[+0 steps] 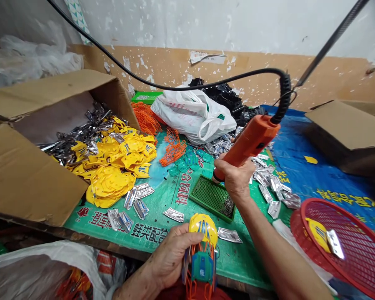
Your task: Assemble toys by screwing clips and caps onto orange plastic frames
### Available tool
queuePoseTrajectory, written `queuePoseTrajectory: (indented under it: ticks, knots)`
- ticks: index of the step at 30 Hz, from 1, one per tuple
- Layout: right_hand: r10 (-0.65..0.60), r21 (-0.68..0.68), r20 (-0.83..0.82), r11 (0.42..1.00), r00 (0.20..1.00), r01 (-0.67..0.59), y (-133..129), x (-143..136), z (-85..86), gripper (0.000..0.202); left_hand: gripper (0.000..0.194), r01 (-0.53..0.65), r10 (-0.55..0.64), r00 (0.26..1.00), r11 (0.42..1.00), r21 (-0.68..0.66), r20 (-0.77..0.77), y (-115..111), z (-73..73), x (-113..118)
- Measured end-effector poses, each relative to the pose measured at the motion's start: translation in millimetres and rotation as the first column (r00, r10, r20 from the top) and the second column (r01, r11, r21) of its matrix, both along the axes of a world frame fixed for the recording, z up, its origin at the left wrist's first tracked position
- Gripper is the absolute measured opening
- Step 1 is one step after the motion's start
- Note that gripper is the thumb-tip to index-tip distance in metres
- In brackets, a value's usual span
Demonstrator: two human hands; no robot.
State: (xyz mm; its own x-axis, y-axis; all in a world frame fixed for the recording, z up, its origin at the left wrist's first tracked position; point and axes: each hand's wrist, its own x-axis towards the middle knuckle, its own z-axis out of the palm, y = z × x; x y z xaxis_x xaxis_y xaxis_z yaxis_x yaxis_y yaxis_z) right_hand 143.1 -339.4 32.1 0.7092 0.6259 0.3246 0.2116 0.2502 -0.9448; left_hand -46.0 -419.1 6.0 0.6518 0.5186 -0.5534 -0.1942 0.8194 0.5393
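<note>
Near the table's front edge, my left hand [175,250] is closed round a partly assembled plastic toy [202,264]. It has a yellow cap piece [203,227] with blue marks, an orange frame and a teal block. My right hand [237,177] grips an orange electric screwdriver [248,143], held tilted with its lower end over a green perforated tray [206,196]. Small screws [228,205] lie heaped at the tray's right end. The screwdriver's tip is hidden behind my fingers. Silver plates [229,235] lie close to the toy on both sides.
A cardboard box [34,166] spills yellow pieces [112,185] on the left. Behind the tray are orange frames [173,148], teal parts [190,158] and a white plastic bag [193,114]. A red basket [340,208] stands right. A black cable [162,86] hangs across.
</note>
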Motion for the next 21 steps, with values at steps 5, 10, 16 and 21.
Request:
queuePoseTrajectory:
  ticks: [5, 10, 16, 21]
  knots:
    - [-0.007, -0.011, -0.005, 1.0, 1.0, 0.007, 1.3, 2.0, -2.5, 0.02, 0.025, 0.005, -0.005, 1.0, 1.0, 0.0, -0.008, 0.0, -2.6, 0.2]
    - [-0.006, -0.013, 0.011, 1.0, 1.0, 0.006, 1.1, 2.3, -3.8, 0.019, 0.025, -0.01, 0.01, 1.0, 1.0, 0.001, -0.011, -0.5, -5.6, 0.5]
    - [-0.017, -0.019, 0.023, 1.0, 1.0, 0.017, 1.2, 2.1, -5.6, 0.02, 0.023, -0.013, 0.013, 1.0, 1.0, 0.01, -0.016, -0.6, -4.6, 1.2]
    - [-0.023, -0.011, 0.02, 1.0, 1.0, 0.023, 1.4, 1.3, -7.1, 0.02, 0.018, -0.023, 0.023, 0.999, 1.0, 0.006, -0.024, -0.1, -2.2, 0.5]
